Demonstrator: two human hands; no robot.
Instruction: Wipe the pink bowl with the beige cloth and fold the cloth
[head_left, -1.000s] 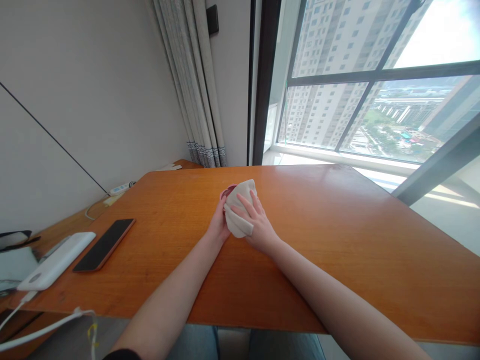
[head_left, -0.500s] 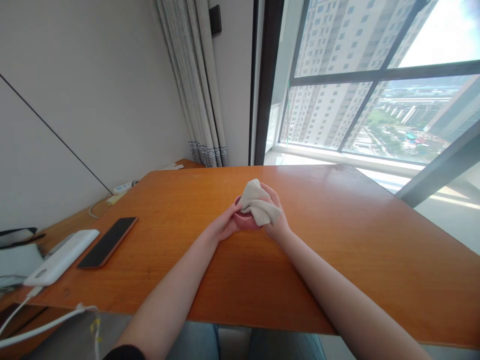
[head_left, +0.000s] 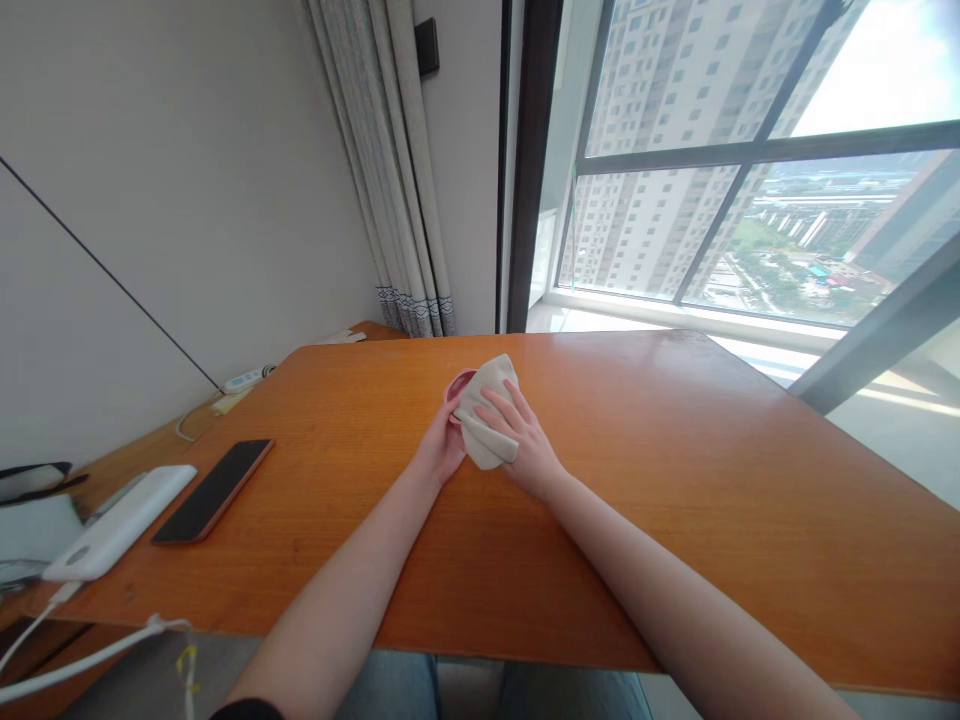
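The worktop [head_left: 675, 450] looks like varnished wood, smooth, with fine grain, and it shows a soft shine toward the window [head_left: 637, 230], which has clear glass. The cloth [head_left: 481, 447] is of soft textile, matt and folded. The pink bowl [head_left: 456, 383] seems smooth; whether it is of plastic or ceramic, I cannot tell. The phone [head_left: 214, 490] has a dark, smooth face, like glass. The white device [head_left: 120, 525] appears to be smooth plastic. The curtain [head_left: 382, 170] is matt fabric, the wall [head_left: 187, 200] matt too, and the trousers [head_left: 390, 687] look like denim.
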